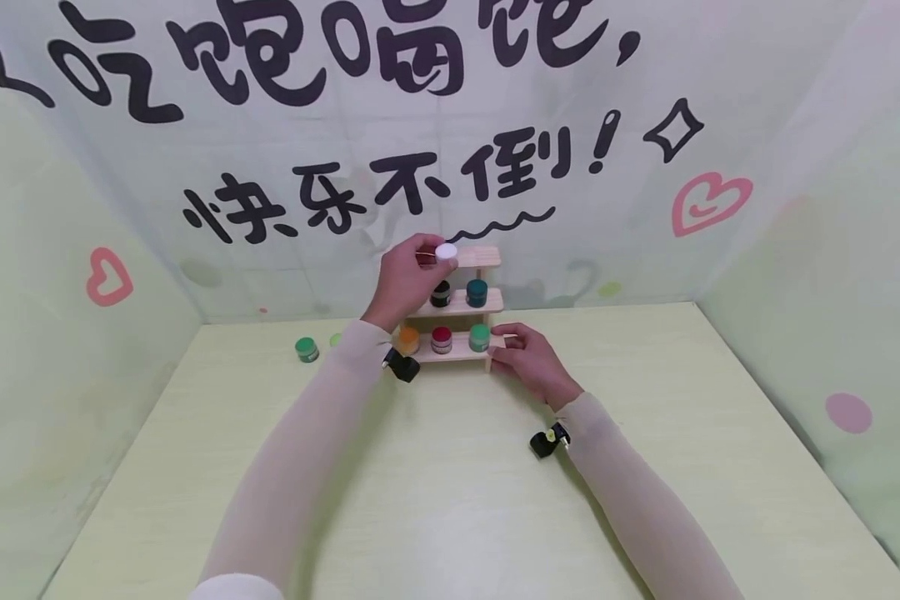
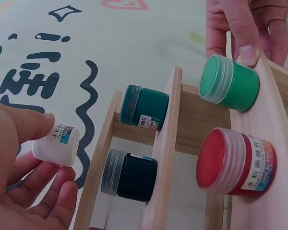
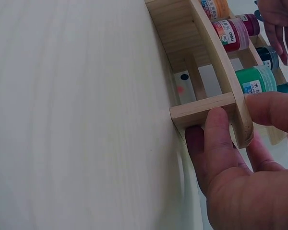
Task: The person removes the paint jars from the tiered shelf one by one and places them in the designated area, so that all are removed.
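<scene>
A small white paint jar (image 1: 446,251) is pinched between thumb and fingers of my left hand (image 1: 408,282), in front of the top tier of a wooden three-tier rack (image 1: 456,352). On the middle tier stand a black jar (image 1: 440,293) and a teal jar (image 1: 477,292). A dark red jar (image 3: 250,24) also shows there in the right wrist view. The bottom tier bears an orange jar (image 1: 408,340), a red jar (image 1: 442,339) and a green jar (image 1: 479,337). My right hand (image 1: 534,364) grips the rack's right end, thumb beside the green jar.
Left of the rack, another green jar (image 1: 307,349) stands on the pale table (image 1: 450,500). A light green jar (image 1: 335,340) beside it is partly hidden by my left sleeve. A printed cloth wall (image 1: 607,258) rises close behind the rack.
</scene>
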A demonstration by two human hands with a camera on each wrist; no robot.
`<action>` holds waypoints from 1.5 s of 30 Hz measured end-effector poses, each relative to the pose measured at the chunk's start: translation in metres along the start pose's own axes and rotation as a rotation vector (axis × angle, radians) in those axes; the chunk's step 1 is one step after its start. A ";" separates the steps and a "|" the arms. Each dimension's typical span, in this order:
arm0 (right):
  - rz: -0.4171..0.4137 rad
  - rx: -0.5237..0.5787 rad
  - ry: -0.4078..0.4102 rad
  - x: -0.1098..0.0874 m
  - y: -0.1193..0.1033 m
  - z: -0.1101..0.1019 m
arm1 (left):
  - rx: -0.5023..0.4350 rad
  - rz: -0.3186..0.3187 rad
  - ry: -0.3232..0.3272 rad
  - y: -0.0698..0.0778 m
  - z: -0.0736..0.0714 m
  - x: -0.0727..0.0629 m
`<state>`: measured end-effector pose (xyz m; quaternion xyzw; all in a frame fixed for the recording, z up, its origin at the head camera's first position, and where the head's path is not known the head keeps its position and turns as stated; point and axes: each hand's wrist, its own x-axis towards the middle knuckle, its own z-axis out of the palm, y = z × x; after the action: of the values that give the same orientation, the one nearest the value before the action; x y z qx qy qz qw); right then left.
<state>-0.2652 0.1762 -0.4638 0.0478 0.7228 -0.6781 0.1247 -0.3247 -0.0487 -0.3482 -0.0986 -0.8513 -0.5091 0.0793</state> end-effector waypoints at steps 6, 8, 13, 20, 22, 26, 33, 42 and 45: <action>0.004 -0.001 0.000 0.001 0.000 0.000 | 0.003 0.000 0.014 -0.006 -0.009 -0.010; 0.005 0.000 0.000 0.001 0.000 0.000 | -0.010 0.002 0.015 -0.009 -0.012 -0.013; -0.001 0.002 0.001 0.001 0.000 0.000 | -0.046 0.018 0.009 -0.018 -0.019 -0.020; 0.003 0.000 0.004 0.001 0.000 0.000 | -0.058 0.004 0.012 -0.029 -0.031 -0.031; 0.005 -0.007 0.005 0.001 0.001 0.000 | -0.057 -0.002 0.009 -0.032 -0.035 -0.035; 0.004 -0.019 0.009 -0.001 0.001 0.000 | -0.077 0.007 0.007 -0.040 -0.044 -0.043; -0.006 -0.006 0.009 -0.003 0.000 0.000 | -0.084 0.010 0.022 -0.054 -0.060 -0.056; -0.008 -0.002 0.008 -0.001 0.000 0.000 | -0.065 -0.014 0.063 -0.080 -0.082 -0.070; -0.008 -0.009 0.004 -0.001 0.000 0.000 | -0.064 -0.021 0.067 -0.090 -0.091 -0.075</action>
<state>-0.2646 0.1760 -0.4633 0.0457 0.7261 -0.6753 0.1209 -0.2713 -0.1773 -0.3992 -0.0748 -0.8326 -0.5398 0.0992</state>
